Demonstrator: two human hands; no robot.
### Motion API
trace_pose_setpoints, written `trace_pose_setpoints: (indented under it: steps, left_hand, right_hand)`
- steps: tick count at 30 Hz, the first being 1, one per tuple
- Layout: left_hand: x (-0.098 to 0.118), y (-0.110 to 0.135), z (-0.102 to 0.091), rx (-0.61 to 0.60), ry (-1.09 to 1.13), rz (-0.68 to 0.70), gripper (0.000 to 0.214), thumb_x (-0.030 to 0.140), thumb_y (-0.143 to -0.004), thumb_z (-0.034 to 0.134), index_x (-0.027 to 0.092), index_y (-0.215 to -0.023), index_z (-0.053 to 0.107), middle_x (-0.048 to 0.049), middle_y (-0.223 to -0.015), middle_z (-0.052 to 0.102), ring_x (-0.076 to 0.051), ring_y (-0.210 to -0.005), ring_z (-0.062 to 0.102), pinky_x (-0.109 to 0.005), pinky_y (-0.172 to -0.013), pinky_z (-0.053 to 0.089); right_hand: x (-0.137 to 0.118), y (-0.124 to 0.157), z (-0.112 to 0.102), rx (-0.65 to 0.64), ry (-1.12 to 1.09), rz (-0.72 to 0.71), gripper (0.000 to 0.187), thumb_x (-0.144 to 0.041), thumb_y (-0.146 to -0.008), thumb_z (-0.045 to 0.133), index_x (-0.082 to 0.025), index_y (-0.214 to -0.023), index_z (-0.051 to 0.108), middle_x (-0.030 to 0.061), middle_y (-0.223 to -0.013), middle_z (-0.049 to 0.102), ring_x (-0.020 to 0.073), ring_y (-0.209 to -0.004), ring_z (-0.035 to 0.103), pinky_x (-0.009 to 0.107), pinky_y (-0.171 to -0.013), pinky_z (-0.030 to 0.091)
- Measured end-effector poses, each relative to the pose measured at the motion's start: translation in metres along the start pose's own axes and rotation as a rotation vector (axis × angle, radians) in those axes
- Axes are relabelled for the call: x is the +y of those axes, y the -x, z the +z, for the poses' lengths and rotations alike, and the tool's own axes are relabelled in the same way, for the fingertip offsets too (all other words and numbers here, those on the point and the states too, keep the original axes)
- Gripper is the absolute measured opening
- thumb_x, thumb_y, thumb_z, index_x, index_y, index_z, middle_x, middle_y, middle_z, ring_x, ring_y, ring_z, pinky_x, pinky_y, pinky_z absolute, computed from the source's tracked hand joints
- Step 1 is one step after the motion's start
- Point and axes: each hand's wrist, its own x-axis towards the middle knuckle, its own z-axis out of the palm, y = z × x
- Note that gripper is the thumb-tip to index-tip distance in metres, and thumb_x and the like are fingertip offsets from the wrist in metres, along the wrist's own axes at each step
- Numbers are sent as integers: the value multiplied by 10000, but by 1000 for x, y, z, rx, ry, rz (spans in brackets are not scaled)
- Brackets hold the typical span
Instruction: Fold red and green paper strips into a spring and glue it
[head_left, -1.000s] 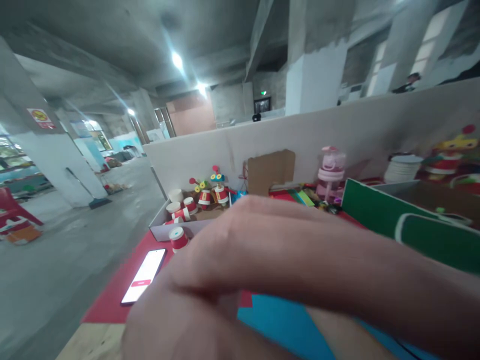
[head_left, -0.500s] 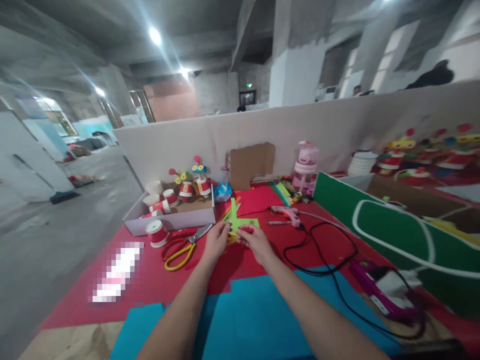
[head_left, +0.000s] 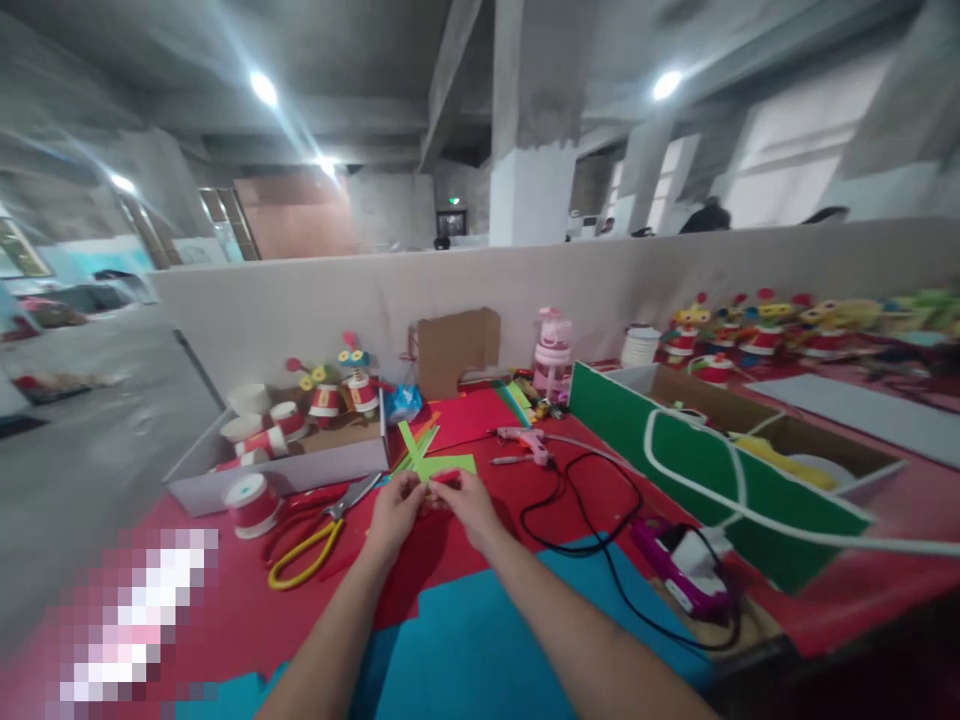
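Both hands meet at the middle of the table. My left hand is closed, its thumb and fingers pinching at the lower end of a light green paper strip that sticks up and leans left. My right hand is closed beside it, with a small red piece showing at its fingertips. What that piece is cannot be made out. Behind the fingers is a light green paper piece. Left of my left hand lie scissors with yellow handles. A pink glue gun lies right of the hands.
A shallow box at left holds paper cups and cup figures; another red-and-white cup stands before it. Blue sheets cover the near edge. At right are a green-sided box, black cable and a purple power strip.
The view has turned right, so the table things appear further left. The green strip, upright before, now leans left. Both hands stay close together, still pinching.
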Motion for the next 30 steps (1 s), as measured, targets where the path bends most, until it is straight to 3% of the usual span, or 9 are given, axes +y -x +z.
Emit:
trace_pose_setpoints:
  steps: [2,9,14,20,30]
  left_hand:
    - [7,4,2,0,16,-7,305,407,-673,681,157,-653,507,48,-540,495,-78,-481,452,-192,-478,342]
    - [17,7,5,65,262,-148,373,396,-562,777,139,-726,563,25,-584,561,-75,-493,494,-201,-508,371]
    - [20,9,5,91,307,-150,337,345,-549,789,134,-701,575,34,-554,548,-63,-469,470,-199,-498,358]
    - [24,9,6,77,386,-166,324,329,-561,788,126,-708,582,30,-567,547,-56,-484,473,-202,-523,376]
    - [26,10,9,110,353,-152,359,320,-497,822,116,-702,610,13,-594,593,-70,-488,517,-206,-516,397]
  right_hand:
    - [0,1,0,-19,-4,11,354,-380,-501,811,-144,-634,584,-13,-563,630,93,-514,590,213,-557,512]
    - [6,-1,-1,-44,-27,1,416,-403,-480,826,-151,-715,593,-10,-611,649,120,-573,621,245,-596,531]
    - [4,1,-3,-85,28,-19,337,-343,-540,796,-162,-752,606,-13,-609,640,125,-581,620,246,-599,528]
    - [0,-1,-8,-183,-159,95,258,-266,-577,760,-180,-760,599,-5,-687,657,119,-630,644,261,-677,545]
    - [1,-2,-8,-207,-119,97,353,-361,-561,819,-175,-780,615,-21,-692,634,81,-615,614,205,-662,529]
